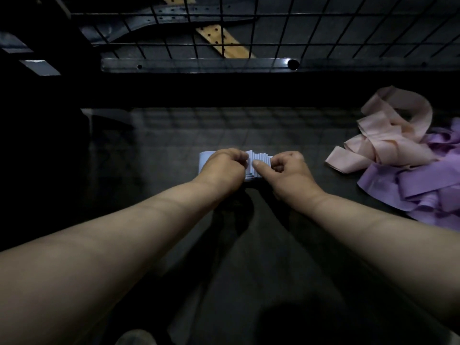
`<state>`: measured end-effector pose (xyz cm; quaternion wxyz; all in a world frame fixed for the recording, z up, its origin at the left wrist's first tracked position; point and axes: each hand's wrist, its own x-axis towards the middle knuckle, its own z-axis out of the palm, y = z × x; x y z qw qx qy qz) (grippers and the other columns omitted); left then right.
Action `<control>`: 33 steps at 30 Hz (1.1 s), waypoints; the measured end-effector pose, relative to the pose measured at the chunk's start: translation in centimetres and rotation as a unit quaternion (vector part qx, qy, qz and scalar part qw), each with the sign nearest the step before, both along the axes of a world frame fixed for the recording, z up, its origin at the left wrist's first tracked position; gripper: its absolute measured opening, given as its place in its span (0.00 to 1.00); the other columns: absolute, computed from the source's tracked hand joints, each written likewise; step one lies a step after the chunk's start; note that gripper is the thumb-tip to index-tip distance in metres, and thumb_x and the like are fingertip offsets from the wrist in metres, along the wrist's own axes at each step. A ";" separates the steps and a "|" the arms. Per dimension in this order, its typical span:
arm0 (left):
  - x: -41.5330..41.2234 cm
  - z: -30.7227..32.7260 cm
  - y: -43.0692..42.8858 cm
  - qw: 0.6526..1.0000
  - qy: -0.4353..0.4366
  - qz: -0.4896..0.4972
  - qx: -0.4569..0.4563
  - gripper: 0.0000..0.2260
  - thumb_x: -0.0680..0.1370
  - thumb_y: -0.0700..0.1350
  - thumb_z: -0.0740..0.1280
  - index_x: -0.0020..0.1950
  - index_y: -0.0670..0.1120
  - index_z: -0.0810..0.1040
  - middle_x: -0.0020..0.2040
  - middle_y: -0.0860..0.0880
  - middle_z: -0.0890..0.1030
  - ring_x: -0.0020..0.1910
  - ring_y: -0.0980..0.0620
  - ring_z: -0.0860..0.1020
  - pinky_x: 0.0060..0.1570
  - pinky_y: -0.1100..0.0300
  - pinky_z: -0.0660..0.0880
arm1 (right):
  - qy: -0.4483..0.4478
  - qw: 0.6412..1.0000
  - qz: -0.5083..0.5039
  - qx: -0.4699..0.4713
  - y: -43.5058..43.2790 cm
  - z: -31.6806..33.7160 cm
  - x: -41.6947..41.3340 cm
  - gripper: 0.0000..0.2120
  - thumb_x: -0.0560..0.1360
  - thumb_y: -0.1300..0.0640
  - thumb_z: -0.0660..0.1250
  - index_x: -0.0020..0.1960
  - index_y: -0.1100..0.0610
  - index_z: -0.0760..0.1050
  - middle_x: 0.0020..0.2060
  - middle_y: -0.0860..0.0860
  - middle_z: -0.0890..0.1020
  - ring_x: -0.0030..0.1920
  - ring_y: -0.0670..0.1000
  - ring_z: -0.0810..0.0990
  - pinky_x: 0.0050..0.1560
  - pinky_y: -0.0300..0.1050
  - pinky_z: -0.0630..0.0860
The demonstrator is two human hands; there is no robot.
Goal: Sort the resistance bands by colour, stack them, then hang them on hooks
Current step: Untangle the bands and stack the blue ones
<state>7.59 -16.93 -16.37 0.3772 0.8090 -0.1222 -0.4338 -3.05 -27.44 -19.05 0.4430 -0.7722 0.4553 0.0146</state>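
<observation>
A stack of pale blue resistance bands [260, 159] lies on the dark table [154, 155] in the middle of the view, its layered edges fanned between my hands. My left hand [222, 166] grips the left part of the stack with curled fingers. My right hand [283, 170] pinches the stack's right end between thumb and curled fingers. A loose heap of pink bands [390, 135] lies at the right, partly over a heap of purple bands [423, 188] near the right edge.
A black wire grid panel [273, 26] stands behind the table, with a metal bar [199, 64] at its foot. Behind the grid lie a wooden strip with holes [224, 42] and dark perforated straps [154, 18].
</observation>
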 end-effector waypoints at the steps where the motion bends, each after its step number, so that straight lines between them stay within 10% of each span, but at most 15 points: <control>1: 0.1 0.0 0.1 1.000 0.021 0.016 -0.011 0.17 0.75 0.31 0.63 0.61 0.43 0.81 0.54 0.44 0.83 0.56 0.47 0.80 0.64 0.55 0.74 | 0.015 1.000 0.008 -0.012 0.2 -0.1 0.2 0.16 0.73 0.43 0.73 0.47 0.57 0.78 0.56 0.52 0.70 0.52 0.49 0.77 0.60 0.41 0.74; 5: 1.1 0.4 1.3 0.995 0.030 0.080 -0.057 0.15 0.74 0.27 0.64 0.54 0.43 0.80 0.50 0.45 0.82 0.44 0.49 0.79 0.46 0.58 0.77 | 0.066 0.996 0.016 -0.056 0.7 0.1 0.9 0.21 0.74 0.44 0.71 0.56 0.60 0.79 0.62 0.57 0.70 0.61 0.57 0.74 0.68 0.48 0.70; 10: 3.3 -1.0 4.7 0.978 -0.196 0.010 0.069 0.25 0.72 0.38 0.68 0.68 0.54 0.72 0.68 0.49 0.65 0.67 0.46 0.67 0.71 0.54 0.65 | 0.105 0.992 0.022 -0.064 0.8 0.3 1.4 0.25 0.76 0.44 0.66 0.64 0.61 0.75 0.66 0.57 0.67 0.66 0.59 0.70 0.69 0.45 0.65; 17: 4.6 -2.9 5.9 0.936 -0.282 -0.189 0.094 0.35 0.70 0.44 0.74 0.75 0.48 0.66 0.73 0.47 0.65 0.71 0.44 0.65 0.72 0.51 0.63 | 0.137 0.988 0.026 -0.071 1.4 0.1 1.8 0.41 0.68 0.33 0.71 0.68 0.62 0.69 0.66 0.55 0.65 0.67 0.59 0.67 0.69 0.51 0.68; 33: 6.2 -2.9 5.1 0.960 -0.175 -0.210 0.065 0.31 0.68 0.45 0.78 0.68 0.55 0.68 0.59 0.51 0.65 0.54 0.50 0.73 0.60 0.61 0.71 | 0.097 0.989 -0.089 0.072 0.0 -1.7 1.6 0.29 0.67 0.39 0.73 0.57 0.59 0.80 0.53 0.56 0.82 0.50 0.56 0.82 0.55 0.50 0.80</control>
